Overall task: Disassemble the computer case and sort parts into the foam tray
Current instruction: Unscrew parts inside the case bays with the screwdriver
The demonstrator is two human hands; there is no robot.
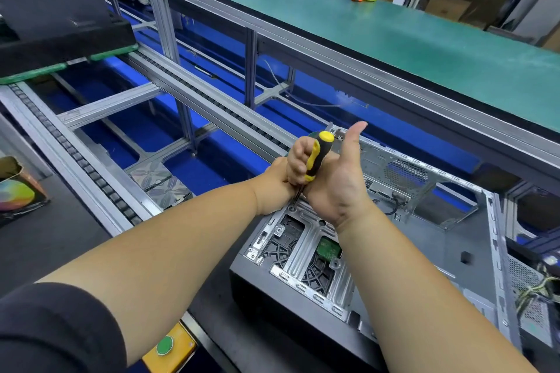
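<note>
Head view: I see the computer case lying open on its side.
Right hand: I see its fingers curled around the screwdriver, thumb up.
Screwdriver: tip on a screw at the case's near-left corner.
Left hand: beside the shaft; I cannot tell its grip.
</note>
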